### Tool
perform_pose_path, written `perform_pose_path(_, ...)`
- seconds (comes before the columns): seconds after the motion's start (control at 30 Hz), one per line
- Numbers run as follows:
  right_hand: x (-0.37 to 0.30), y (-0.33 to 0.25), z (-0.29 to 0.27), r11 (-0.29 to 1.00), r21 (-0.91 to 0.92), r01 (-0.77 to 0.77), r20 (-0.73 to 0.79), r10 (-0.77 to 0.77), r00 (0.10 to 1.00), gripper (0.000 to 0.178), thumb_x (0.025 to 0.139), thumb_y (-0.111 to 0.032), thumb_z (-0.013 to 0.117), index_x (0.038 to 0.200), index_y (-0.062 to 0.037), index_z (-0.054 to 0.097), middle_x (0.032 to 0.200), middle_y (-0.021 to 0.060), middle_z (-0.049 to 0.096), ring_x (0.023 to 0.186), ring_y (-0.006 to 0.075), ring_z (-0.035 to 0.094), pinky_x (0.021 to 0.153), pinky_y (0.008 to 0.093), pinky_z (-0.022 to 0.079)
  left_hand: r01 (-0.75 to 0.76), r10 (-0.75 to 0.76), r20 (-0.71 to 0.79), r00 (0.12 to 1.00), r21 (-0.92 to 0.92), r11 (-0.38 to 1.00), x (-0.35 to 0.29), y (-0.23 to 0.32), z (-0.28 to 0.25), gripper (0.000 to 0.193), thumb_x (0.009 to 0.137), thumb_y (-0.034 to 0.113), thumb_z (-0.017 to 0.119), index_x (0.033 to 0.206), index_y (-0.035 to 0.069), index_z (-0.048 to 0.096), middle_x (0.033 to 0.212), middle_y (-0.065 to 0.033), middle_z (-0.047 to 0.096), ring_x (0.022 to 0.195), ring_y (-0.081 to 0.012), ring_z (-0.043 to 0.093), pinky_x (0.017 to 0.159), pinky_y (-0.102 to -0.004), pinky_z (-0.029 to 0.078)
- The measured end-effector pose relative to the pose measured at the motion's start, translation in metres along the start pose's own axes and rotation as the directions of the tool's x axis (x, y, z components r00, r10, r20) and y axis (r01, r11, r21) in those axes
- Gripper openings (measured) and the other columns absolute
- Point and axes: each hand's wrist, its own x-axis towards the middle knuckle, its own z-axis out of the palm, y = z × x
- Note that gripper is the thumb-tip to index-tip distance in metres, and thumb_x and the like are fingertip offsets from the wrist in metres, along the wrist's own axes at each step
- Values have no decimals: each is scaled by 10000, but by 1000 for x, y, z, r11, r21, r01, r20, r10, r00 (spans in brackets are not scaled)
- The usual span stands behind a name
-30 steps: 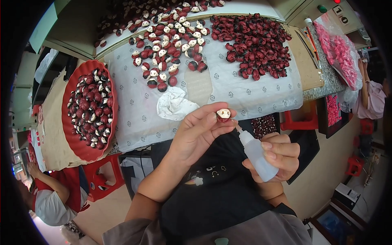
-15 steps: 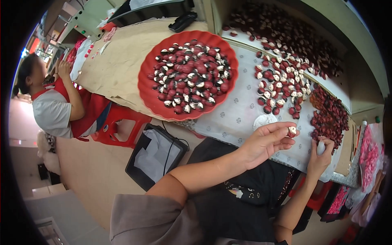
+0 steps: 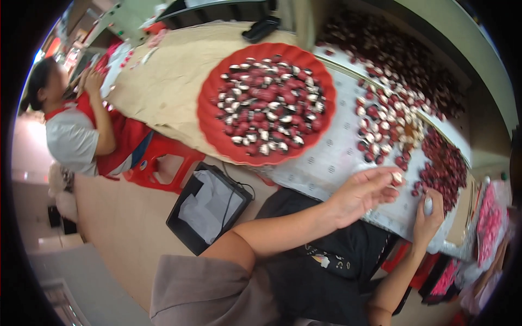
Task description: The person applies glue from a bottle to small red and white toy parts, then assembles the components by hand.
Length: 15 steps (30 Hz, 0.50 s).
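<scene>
My left hand (image 3: pixel 356 198) is raised over the front of the paper-covered table, palm up. A small round red-and-white piece (image 3: pixel 397 178) is pinched between its thumb and fingertips. To the right, my right hand (image 3: pixel 428 225) is closed around a tool with a pale grey handle (image 3: pixel 428 206); its working end is hard to make out. Beyond the hands lies a spread of similar red-and-white pieces (image 3: pixel 383 117). Dark red pieces (image 3: pixel 443 163) are heaped just past my right hand. A scalloped red bowl (image 3: pixel 205 117) at left holds many red, white and black pieces.
Behind the pieces, a shelf compartment holds a dark mass of pieces (image 3: pixel 402 60). A black bin with white lining (image 3: pixel 209 206) and a red stool (image 3: pixel 157 168) stand left. A person in a red apron (image 3: pixel 81 130) works far left. Bagged pink items (image 3: pixel 492 217) hang right.
The whole view has shifted, so the bowl and table appear farther right. My right hand with the tool sits slightly lower relative to the left; both grips are the same.
</scene>
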Motion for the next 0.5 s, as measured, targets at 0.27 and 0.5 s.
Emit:
perform_pose_path(0.27,0,-8,11,961,220,-165,-63,183,981,108,689,10,595,790,-12,564,764,92,585,726,187,563,675,262,423,-89,98,-108,989,92,992,-6,17,6,337,831,163,492,1130,17,437,1033,-135,535,839,-157,557,766,-274,447)
perform_pose_path(0.5,-7,-4,11,1000,21,-9,16,8,1000,174,682,8,613,848,3,561,824,97,573,775,197,556,705,267,418,-71,76,-76,994,66,995,-1,7,6,349,824,161,505,1133,15,433,995,-100,550,841,-147,551,778,-267,434)
